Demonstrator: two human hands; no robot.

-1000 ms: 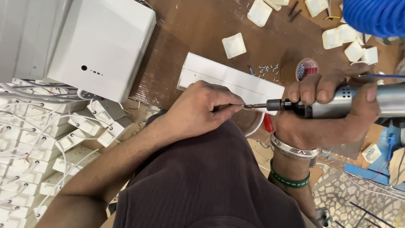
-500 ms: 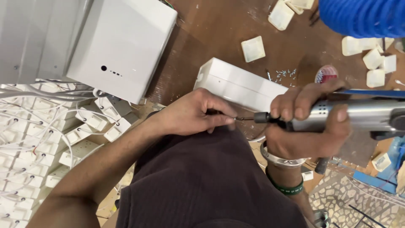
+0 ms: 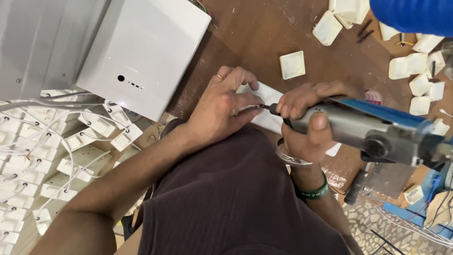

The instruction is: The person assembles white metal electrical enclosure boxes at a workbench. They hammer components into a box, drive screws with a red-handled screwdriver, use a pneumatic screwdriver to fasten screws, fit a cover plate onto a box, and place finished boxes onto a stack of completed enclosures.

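Note:
My left hand [image 3: 219, 111] lies over a long white plastic block [image 3: 270, 122] on the brown table. Its thumb and fingertips are pinched at the tip of the screwdriver's dark bit [image 3: 264, 107]. My right hand [image 3: 306, 123] is wrapped around the front of a grey and blue electric screwdriver [image 3: 373, 133], which lies level and points left at the left fingertips. Whatever sits at the bit's tip is hidden by the fingers. My dark-clothed lap fills the lower middle.
A large white box-shaped housing [image 3: 141, 52] stands at upper left. Several white socket pieces with white wires [image 3: 56, 156] lie lower left. Small white square plates [image 3: 292, 64] and caps [image 3: 417, 66] are scattered on the table. Another person's blue sleeve [image 3: 415, 14] is at top right.
Both hands have moved up and left over the white block, which the left hand now largely covers. The screwdriver looms larger, and the fingers stay pinched at its bit.

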